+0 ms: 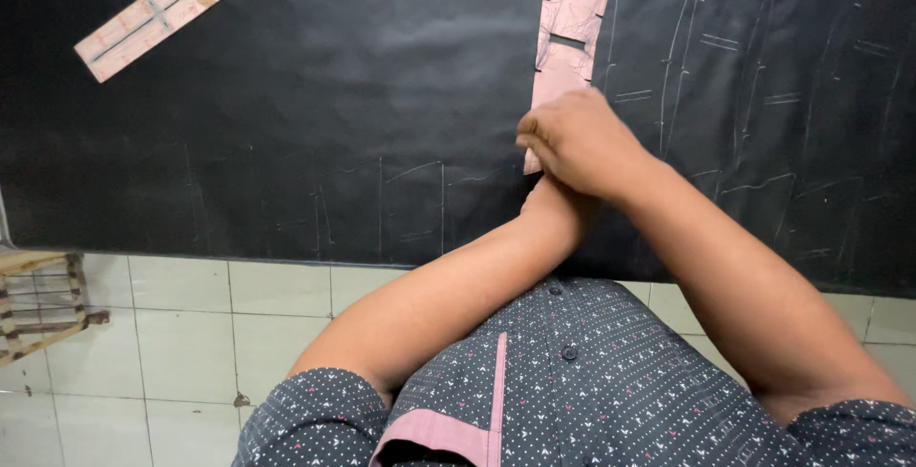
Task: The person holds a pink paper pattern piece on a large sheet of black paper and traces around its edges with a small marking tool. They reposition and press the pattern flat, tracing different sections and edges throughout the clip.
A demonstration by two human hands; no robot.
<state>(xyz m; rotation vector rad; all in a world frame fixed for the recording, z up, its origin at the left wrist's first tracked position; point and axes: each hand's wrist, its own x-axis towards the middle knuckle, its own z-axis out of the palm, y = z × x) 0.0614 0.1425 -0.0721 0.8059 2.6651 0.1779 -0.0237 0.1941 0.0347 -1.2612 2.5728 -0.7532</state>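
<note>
Seen from above, a person in a dark dotted shirt [611, 381] with a pink placket leans over a counter [286, 124] covered by a sheet of black material marked with faint chalk outlines of pattern pieces. The right hand [584, 143] lies knuckles-up on the lower end of a long pink paper pattern piece [571, 23], its fingers [534, 138] curled together and pressing down on the paper where it meets the black sheet. The left hand [549, 195] is tucked beneath the right wrist, touching it, and is almost wholly hidden, so whether its fingers are apart or together cannot be told. The pattern piece runs upright from under the right hand toward the top edge of the view, notched along its sides, with chalk lines [687, 47] just beside it to the right. More chalk outlines [401, 200] sit to the left of the hands, near the front edge of the black sheet. Well apart, at the upper left, a pinkish ruler-like strip [162, 14] lies at a slant on the black surface. Below the counter's edge is a pale tiled floor [191, 333], and at far left part of a wooden frame [38, 300] shows
</note>
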